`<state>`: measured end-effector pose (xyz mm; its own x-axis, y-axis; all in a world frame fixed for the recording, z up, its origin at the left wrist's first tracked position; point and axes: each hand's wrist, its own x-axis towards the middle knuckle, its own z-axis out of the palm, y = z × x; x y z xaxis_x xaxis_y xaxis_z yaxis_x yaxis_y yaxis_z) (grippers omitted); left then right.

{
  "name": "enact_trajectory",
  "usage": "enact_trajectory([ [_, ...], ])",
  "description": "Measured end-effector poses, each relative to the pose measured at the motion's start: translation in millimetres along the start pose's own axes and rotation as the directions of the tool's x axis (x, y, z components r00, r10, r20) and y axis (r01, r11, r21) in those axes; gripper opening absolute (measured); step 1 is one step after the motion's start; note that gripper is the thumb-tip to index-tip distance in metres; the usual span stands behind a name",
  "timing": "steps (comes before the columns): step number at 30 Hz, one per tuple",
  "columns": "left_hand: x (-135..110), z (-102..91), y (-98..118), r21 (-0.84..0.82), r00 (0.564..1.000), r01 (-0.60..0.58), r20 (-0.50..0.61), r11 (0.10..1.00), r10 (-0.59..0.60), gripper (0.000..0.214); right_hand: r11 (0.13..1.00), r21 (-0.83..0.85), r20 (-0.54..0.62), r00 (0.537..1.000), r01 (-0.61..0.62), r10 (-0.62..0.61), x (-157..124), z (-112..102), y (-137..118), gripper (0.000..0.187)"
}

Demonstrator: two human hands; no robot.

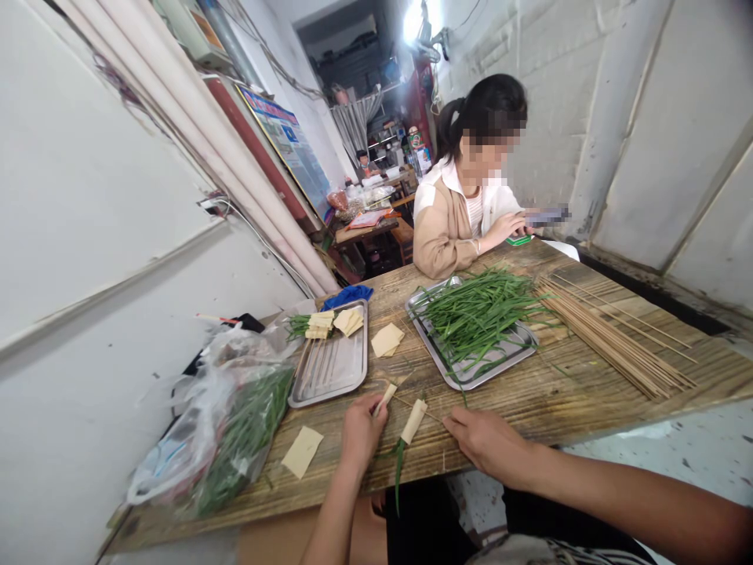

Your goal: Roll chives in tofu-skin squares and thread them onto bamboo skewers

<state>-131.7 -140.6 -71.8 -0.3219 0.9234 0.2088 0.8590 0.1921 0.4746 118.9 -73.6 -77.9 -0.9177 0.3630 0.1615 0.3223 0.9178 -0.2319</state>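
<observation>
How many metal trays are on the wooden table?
2: the left tray, bearing rolls and pale sheets; the right tray, under heaped green stalks.

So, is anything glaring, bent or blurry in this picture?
In the head view, a light flares white near the top; in the head view, the table looks slanted and stretched; in the head view, distant shelves look soft, while the greens look clearer.
</observation>
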Motion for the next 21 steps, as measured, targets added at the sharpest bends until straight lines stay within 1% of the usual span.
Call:
enact_trajectory([
  [9,-1,-0.4,-1,-0.001,1.000,-0.019,0.006,1.000,0.019,0.022,1.000,0.006,-0.020,1.000,-0.004,0.004,-2,2,0,0.022],
  [13,-1,0.0,-2,0.000,0.999,-0.033,0.001,0.999,0.033,0.022,1.000,0.000,0.010,1.000,-0.011,0.011,0,1,0,0.020],
  [21,0,0.9,-4,0.013,0.998,-0.065,-0.018,0.998,0.066,0.019,0.999,-0.008,0.057,0.997,-0.050,0.051,8,-9,-4,0.019],
])
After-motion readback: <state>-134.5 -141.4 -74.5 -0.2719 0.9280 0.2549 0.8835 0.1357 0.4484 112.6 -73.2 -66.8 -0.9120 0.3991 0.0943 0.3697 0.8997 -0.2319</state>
